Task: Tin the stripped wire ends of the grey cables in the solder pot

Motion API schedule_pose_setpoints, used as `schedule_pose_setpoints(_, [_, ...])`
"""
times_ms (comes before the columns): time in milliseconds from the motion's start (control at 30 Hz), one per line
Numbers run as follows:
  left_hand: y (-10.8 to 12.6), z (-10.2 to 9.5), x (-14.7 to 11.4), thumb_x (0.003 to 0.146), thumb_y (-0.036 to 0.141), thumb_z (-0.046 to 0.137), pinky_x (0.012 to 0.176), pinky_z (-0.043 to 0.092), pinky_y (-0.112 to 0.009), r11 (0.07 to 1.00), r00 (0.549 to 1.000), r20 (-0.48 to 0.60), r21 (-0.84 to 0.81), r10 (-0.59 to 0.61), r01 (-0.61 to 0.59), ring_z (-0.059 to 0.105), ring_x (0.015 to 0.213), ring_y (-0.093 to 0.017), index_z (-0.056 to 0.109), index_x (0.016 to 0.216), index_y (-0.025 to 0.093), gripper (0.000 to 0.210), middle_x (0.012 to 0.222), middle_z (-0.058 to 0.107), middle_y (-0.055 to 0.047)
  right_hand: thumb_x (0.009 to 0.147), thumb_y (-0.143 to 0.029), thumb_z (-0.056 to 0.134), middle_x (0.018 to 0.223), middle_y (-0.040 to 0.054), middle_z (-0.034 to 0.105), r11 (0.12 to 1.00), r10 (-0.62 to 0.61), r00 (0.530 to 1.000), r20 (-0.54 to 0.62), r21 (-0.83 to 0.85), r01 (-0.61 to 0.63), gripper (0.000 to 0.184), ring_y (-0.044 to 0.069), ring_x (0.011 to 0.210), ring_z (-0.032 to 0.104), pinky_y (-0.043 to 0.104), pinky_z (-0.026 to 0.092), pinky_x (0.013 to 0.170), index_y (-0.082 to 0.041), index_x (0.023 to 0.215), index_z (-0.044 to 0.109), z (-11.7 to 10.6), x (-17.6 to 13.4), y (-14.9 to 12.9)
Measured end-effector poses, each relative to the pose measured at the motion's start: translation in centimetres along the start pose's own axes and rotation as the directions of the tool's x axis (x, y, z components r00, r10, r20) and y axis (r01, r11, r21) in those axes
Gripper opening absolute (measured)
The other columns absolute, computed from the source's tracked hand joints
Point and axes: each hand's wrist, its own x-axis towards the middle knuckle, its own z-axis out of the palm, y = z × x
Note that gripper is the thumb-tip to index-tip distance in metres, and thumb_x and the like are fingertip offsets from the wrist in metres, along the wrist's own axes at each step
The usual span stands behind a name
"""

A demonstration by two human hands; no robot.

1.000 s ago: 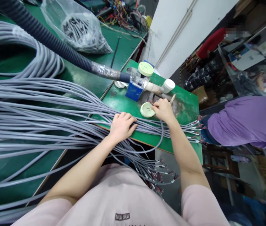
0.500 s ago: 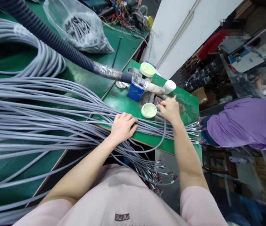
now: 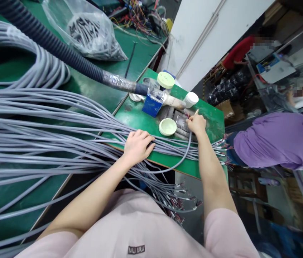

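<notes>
My left hand point(image 3: 138, 145) lies over a bundle of grey cables point(image 3: 167, 146), its fingers curled round several of them at the table's front edge. In my right hand point(image 3: 196, 123) is the end of a single grey cable point(image 3: 186, 152), pinched between the fingers. Its thin coloured wires stick out to the left, over a square metal plate point(image 3: 181, 122) set in a dark, stained block. A thin light stick point(image 3: 196, 111) shows by the same hand; how it is held is hidden. Just left of the plate stands a shallow cream bowl point(image 3: 167, 127).
A ribbed black hose point(image 3: 87, 66) reaches a blue box point(image 3: 152, 104) behind the bowl. Nearby stand a white cup point(image 3: 191, 99) and a cream-lidded jar point(image 3: 166, 79). Coiled cable point(image 3: 46, 71) and a bag of grey pieces point(image 3: 92, 37) lie at left. A person in purple point(image 3: 272, 141) sits at right.
My right hand has moved a little right, carrying the wire tips from beside the bowl's rim to over the metal plate. My left hand stays on the bundle. The view has shifted slightly.
</notes>
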Motion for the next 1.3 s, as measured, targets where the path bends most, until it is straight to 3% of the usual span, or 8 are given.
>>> schedule_pose_setpoints(467, [0.0,0.0,0.1,0.092,0.037,0.050,0.077,0.033,-0.040,1.000,1.000,-0.009,0.029,0.008,-0.008,0.054,0.094,-0.025,0.068,0.099,0.022,0.025,0.098,0.069,-0.006,0.085,-0.031,0.052,0.105,0.0168,0.069,1.000,0.012,1.000,0.009,0.028,-0.013,0.030,0.030,0.107,0.056,0.040,0.043,0.086,-0.017,0.097,0.075,1.1,0.7,0.0])
schedule_pose_setpoints(633, [0.0,0.0,0.1,0.091,0.036,0.051,0.076,0.034,-0.040,1.000,1.000,-0.007,0.012,0.003,-0.003,0.054,0.095,-0.025,0.069,0.098,0.022,0.023,0.097,0.069,-0.006,0.077,-0.030,0.059,0.075,0.0087,0.066,0.959,-0.013,0.994,-0.106,0.280,0.042,0.022,0.022,0.079,0.057,0.031,0.040,0.072,-0.017,0.063,0.069,-0.1,-0.7,1.2])
schedule_pose_setpoints(733, [-0.1,0.1,0.1,0.090,0.036,0.053,0.076,0.035,-0.040,1.000,1.000,-0.015,-0.003,-0.001,0.001,0.055,0.093,-0.025,0.069,0.097,0.022,0.022,0.095,0.070,-0.006,0.072,-0.030,0.062,0.055,-0.0005,0.049,0.784,-0.045,0.969,-0.243,0.593,0.185,0.032,0.014,0.059,0.047,0.028,0.035,0.061,-0.018,0.045,0.050,-1.1,-3.7,1.5])
schedule_pose_setpoints(900, [-0.1,0.1,0.0,0.089,0.034,0.056,0.076,0.038,-0.038,0.980,0.992,-0.118,-0.198,-0.037,0.013,0.058,0.086,-0.022,0.071,0.088,0.022,0.019,0.088,0.071,-0.005,0.071,-0.035,0.067,0.056,-0.0032,0.048,0.193,-0.023,0.978,-0.206,0.959,0.206,0.026,0.013,0.060,0.048,0.028,0.040,0.063,-0.019,0.053,0.056,-1.1,-10.7,-1.3])
schedule_pose_setpoints(1000, [1.1,0.0,-0.4,0.085,0.033,0.062,0.077,0.044,-0.035,0.813,0.972,-0.171,-0.581,-0.162,0.034,0.060,0.081,-0.018,0.071,0.084,0.020,0.016,0.085,0.070,-0.004,0.072,-0.034,0.069,0.063,-0.0015,0.056,-0.029,-0.065,0.989,-0.136,0.990,0.134,0.018,0.013,0.062,0.050,0.028,0.041,0.063,-0.019,0.064,0.065,-0.3,-14.3,-3.9])
schedule_pose_setpoints(1100, [3.3,0.2,-1.2,0.075,0.036,0.073,0.072,0.048,-0.031,0.402,0.960,-0.049,-0.913,-0.276,0.069,0.062,0.075,-0.015,0.072,0.090,0.020,0.022,0.083,0.068,-0.003,0.074,-0.035,0.070,0.062,-0.0019,0.054,-0.134,-0.088,0.990,-0.106,0.987,0.094,0.024,0.011,0.059,0.047,0.026,0.039,0.060,-0.018,0.059,0.063,0.2,-16.7,-6.0])
schedule_pose_setpoints(1200, [5.4,0.7,-1.9,0.071,0.035,0.077,0.071,0.049,-0.029,0.099,0.945,0.040,-0.992,-0.326,0.076,0.061,0.072,-0.014,0.073,0.088,0.022,0.022,0.079,0.066,-0.001,0.073,-0.036,0.072,0.058,-0.0038,0.048,-0.229,-0.112,0.991,-0.067,0.973,0.040,0.029,0.009,0.054,0.043,0.025,0.037,0.054,-0.018,0.055,0.058,0.1,-18.2,-7.2])
schedule_pose_setpoints(1300, [6.5,0.7,-2.3,0.070,0.034,0.077,0.073,0.049,-0.029,0.013,0.922,0.061,-0.997,-0.381,0.071,0.059,0.074,-0.013,0.073,0.079,0.021,0.017,0.078,0.063,0.000,0.072,-0.037,0.073,0.055,-0.0049,0.048,-0.296,-0.147,0.989,-0.021,0.955,-0.024,0.029,0.008,0.049,0.042,0.023,0.035,0.048,-0.018,0.056,0.057,-0.4,-19.3,-7.6])
